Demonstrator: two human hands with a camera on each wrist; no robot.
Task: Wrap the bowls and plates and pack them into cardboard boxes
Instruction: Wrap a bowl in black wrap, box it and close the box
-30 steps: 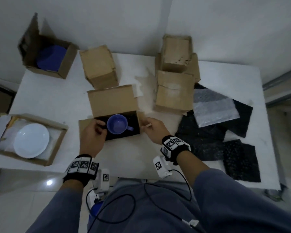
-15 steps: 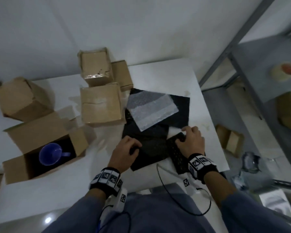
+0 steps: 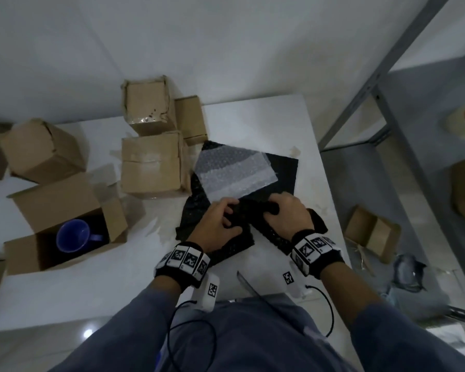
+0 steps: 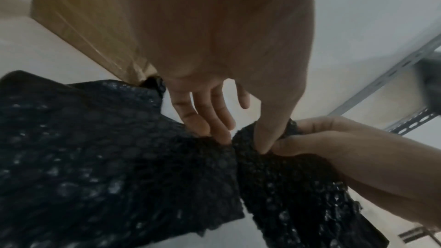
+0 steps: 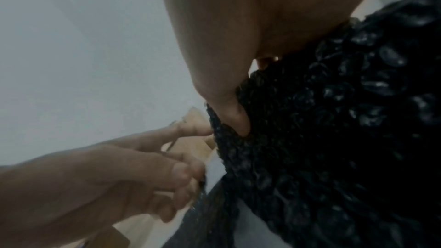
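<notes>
Several black bubble wrap sheets [image 3: 239,245] lie overlapped on the right part of the white table [image 3: 118,285]. My left hand [image 3: 230,214] and right hand [image 3: 273,210] meet over them. Each pinches a bunched fold of black wrap [image 4: 262,176], thumbs pressed into it. In the right wrist view my right thumb digs into the black bubble wrap [image 5: 322,120], and the left hand [image 5: 186,176] pinches a sheet edge beside it. A blue mug [image 3: 73,236] sits unwrapped in an open cardboard box [image 3: 51,200] at the left.
A clear bubble wrap sheet [image 3: 234,173] lies on the black ones behind my hands. Closed cardboard boxes [image 3: 152,165] stand at the back and left. A metal shelf frame [image 3: 403,146] rises right of the table, with a small box [image 3: 371,232] on the floor below.
Both hands left the open box with the mug and moved right to the black sheets. Since half a second ago they have drawn together and gathered a fold of wrap.
</notes>
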